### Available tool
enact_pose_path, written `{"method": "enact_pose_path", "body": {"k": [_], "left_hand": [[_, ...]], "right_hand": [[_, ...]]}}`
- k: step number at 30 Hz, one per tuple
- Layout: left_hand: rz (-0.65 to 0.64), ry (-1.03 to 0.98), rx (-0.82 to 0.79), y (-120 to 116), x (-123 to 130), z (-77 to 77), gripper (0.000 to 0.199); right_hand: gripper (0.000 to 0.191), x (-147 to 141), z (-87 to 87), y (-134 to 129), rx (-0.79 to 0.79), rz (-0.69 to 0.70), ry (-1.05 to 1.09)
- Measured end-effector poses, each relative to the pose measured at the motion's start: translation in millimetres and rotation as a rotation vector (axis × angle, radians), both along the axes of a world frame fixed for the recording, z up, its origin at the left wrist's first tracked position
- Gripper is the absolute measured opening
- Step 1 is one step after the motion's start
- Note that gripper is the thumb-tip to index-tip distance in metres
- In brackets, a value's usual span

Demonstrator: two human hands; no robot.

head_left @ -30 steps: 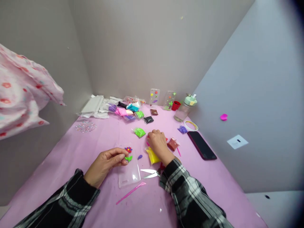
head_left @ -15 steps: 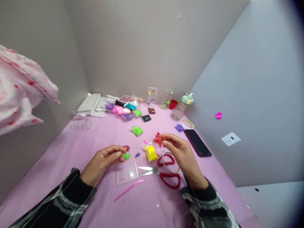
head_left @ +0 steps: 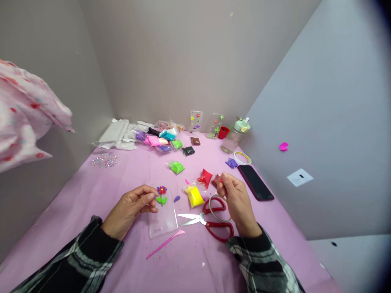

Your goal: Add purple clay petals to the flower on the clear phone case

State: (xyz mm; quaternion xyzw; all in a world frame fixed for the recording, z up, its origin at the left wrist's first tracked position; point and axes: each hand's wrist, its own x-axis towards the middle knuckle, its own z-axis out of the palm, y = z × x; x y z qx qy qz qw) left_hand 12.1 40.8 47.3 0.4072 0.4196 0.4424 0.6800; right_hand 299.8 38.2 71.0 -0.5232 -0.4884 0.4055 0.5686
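A clear phone case (head_left: 163,221) lies on the table, with a clay flower (head_left: 161,191) of red and blue petals, green stem and leaves near its top. My left hand (head_left: 132,207) is at the case's left edge, thumb and forefinger pinched beside the flower; what they hold, if anything, I cannot make out. On the right, my right hand (head_left: 238,199) is closed above the scissors (head_left: 200,219), a tiny bit of red clay showing at its fingertips. Close by are a red clay packet (head_left: 205,178), a yellow clay packet (head_left: 194,197) and a partly hidden brown packet (head_left: 216,180).
A pink modelling tool (head_left: 165,245) lies in front of the case. A black phone (head_left: 255,182), a tape roll (head_left: 242,158) and a bottle (head_left: 232,138) stand or lie at right. Several clay packets (head_left: 154,141) are heaped at the back; decorated cases (head_left: 196,121) lean on the wall.
My right hand has drawn away from the red packet, slightly to the right, and its fingers have curled closed. My left hand has shifted slightly left, uncovering the flower's stem and leaves.
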Motion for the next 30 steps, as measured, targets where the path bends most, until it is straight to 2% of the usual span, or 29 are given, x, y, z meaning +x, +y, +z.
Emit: {"method": "enact_pose_path", "body": {"k": [4, 8, 12, 16, 20, 23, 26, 30], "left_hand": [[-0.012, -0.010, -0.001, 0, 0, -0.1, 0.035], [-0.034, -0.035, -0.022, -1, 1, 0.3, 0.028], [-0.045, -0.087, -0.031, -2, 0, 0.2, 0.019], [-0.064, -0.144, -0.033, -3, -1, 0.3, 0.032], [-0.126, -0.150, -0.072, -5, 2, 3.0, 0.036], [-0.176, -0.120, -0.095, -7, 9, 6.1, 0.038], [-0.186, -0.082, -0.088, -10, 19, 9.3, 0.043], [-0.177, -0.018, -0.053, -14, 34, 17.0, 0.040]], "right_hand": [[0.029, -5, -0.9, 1, -0.077, 0.073, 0.121], [0.032, -4, 4.1, 3, -0.105, 0.120, 0.093], [0.032, 1, 9.0, 12, -0.092, 0.136, -0.110], [0.039, 4, 5.0, 21, -0.121, 0.119, -0.440], [0.018, -1, -8.4, 22, -0.154, 0.076, -0.861], [0.004, -6, -19.0, 24, -0.181, 0.060, -1.079], [0.007, -11, -26.1, 29, -0.190, 0.057, -1.183], [0.014, -11, -27.5, 36, -0.177, 0.058, -1.155]]}}
